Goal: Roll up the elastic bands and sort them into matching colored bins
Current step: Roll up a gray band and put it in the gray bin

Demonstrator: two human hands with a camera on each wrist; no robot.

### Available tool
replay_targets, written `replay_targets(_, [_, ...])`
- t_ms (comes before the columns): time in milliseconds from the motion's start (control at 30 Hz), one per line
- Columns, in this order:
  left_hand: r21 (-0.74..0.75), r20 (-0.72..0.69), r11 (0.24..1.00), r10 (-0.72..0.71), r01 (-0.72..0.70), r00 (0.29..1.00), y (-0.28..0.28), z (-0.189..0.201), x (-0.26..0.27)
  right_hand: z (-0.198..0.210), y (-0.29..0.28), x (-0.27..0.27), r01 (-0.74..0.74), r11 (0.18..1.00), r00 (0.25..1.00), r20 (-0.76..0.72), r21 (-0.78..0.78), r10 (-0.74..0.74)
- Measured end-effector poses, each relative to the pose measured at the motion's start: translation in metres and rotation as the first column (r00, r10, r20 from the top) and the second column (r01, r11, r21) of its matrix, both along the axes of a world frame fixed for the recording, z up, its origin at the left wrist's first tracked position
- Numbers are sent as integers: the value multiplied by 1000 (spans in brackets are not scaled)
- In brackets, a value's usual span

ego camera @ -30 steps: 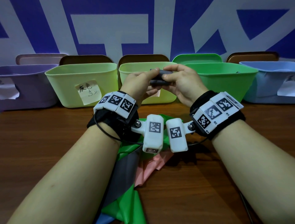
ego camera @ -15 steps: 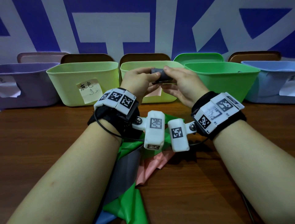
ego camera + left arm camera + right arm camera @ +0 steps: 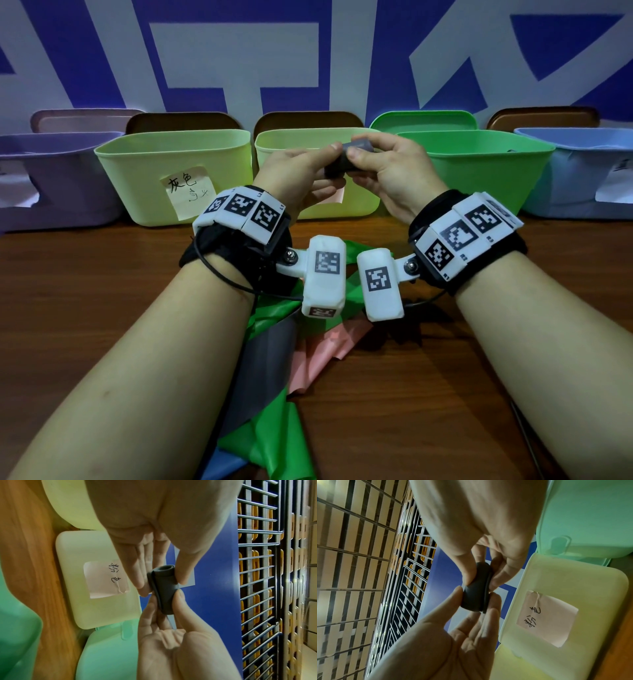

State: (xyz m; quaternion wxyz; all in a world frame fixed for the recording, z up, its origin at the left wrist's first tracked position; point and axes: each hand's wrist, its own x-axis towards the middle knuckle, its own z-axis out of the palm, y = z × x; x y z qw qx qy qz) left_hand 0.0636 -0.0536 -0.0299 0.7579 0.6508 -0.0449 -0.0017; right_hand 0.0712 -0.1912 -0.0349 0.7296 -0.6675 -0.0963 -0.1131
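A yellow sticky note [image 3: 189, 192] on the left yellow-green bin [image 3: 174, 161] reads 灰色, with smaller scribbles beneath that cannot be read. A pink note [image 3: 106, 579] on the middle yellow-green bin [image 3: 82, 609] reads 粉色.

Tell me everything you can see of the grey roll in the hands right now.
The grey roll is a matte, rubbery band wound into a short tube, hollow at the end that shows, its loose outer edge lying along the side. The left hand and right hand pinch it between thumbs and fingertips, above the table, before the yellow-green bin.
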Motion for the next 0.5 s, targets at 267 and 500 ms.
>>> replay_targets(267, [85,9,996,-41,40,999,5,10,-7,4,1,1,-8,1000,999,40,1,8])
replay_targets(500, [131,-22,987,-88,90,996,2,26,-22,20,0,-16,-11,1000,999,41,-8,11])
